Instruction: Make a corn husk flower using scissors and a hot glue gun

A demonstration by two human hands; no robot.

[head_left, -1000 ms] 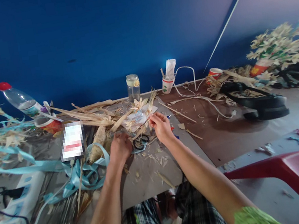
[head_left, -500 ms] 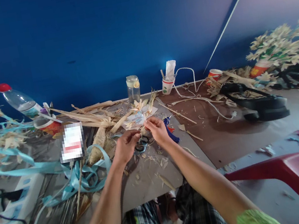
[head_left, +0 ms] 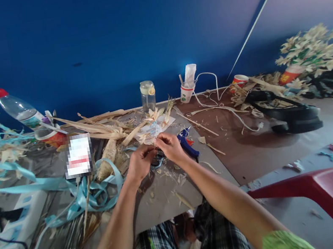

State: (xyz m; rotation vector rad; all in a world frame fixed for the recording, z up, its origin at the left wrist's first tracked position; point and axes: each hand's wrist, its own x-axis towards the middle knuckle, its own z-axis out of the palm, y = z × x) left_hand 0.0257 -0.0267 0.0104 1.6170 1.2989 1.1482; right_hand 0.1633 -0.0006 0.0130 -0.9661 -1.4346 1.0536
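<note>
My left hand [head_left: 140,163] and my right hand [head_left: 169,147] meet over the grey board [head_left: 163,198], fingertips pinched together on a thin straw-coloured strip that I can barely make out. Just beyond the fingers lies a small dried-leaf flower on white paper [head_left: 153,127]. Black-handled scissors [head_left: 157,160] lie under the hands. A blue glue gun [head_left: 186,142] rests right of my right hand.
Dried husk strips [head_left: 99,130] and light blue ribbon [head_left: 95,193] cover the left. A glass jar [head_left: 148,96], paper cups [head_left: 186,93], a plastic bottle [head_left: 17,108], a white power strip [head_left: 7,242], a white cable [head_left: 231,111], finished pale flowers [head_left: 314,47] and a red chair [head_left: 327,195] surround the board.
My left hand rose from the board and joined the right; both hands drew together and slightly left, uncovering the blue glue gun.
</note>
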